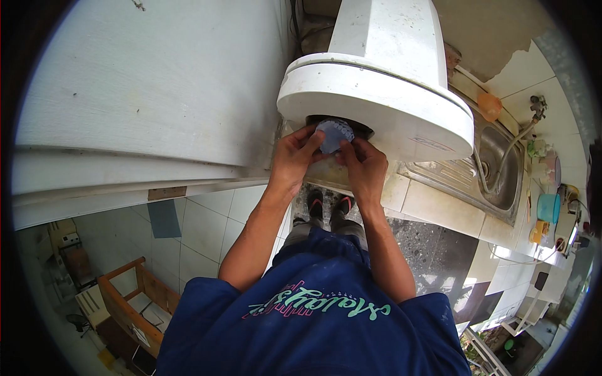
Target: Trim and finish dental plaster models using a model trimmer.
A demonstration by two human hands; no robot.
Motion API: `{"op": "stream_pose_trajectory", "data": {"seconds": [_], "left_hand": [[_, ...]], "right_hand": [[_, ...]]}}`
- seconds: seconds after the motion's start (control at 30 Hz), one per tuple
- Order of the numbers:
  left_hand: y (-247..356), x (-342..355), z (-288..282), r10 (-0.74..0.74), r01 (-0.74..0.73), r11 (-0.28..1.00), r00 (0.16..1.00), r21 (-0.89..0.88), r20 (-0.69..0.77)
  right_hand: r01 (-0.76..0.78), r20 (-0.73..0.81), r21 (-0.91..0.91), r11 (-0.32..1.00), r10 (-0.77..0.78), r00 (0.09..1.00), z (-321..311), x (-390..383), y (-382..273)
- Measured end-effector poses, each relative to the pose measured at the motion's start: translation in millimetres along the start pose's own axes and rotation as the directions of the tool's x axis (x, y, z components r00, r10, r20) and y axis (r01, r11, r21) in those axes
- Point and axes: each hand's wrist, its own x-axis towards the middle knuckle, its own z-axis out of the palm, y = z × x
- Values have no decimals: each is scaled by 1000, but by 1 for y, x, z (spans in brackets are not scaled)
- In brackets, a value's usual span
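Both my hands hold a round, bluish translucent plastic disc (335, 137) with a notched, bumpy edge, at chest height. My left hand (292, 155) pinches its left side with thumb and fingers, and my right hand (365, 164) grips its lower right edge. Directly behind the disc is a dark opening (365, 130) in the front underside of a white, rounded appliance (376, 103). From this angle I cannot tell whether the disc touches the opening. Above the rounded part rises a tapered white column (385, 31).
A steel sink (501, 169) with a drainboard and hose lies to the right on a tiled counter (439, 203). An orange bag (489, 106) sits behind it, and a turquoise tub (549, 207) stands farther right. A large pale panel (157, 81) fills the left. A wooden frame (135, 288) stands lower left.
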Motion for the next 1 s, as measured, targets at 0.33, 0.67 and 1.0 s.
{"op": "stream_pose_trajectory", "data": {"seconds": [0.33, 0.67, 1.0], "left_hand": [[-2, -6, 9, 211, -207, 956, 977, 207, 1], [6, -14, 15, 260, -238, 900, 965, 365, -12], [1, 3, 2, 92, -82, 974, 995, 210, -34]], "right_hand": [[-25, 0, 72, 997, 25, 1000, 3, 4, 5], [-86, -17, 306, 948, 96, 995, 5, -2, -10], [-6, -57, 26, 1000, 7, 998, 9, 2, -7]]}}
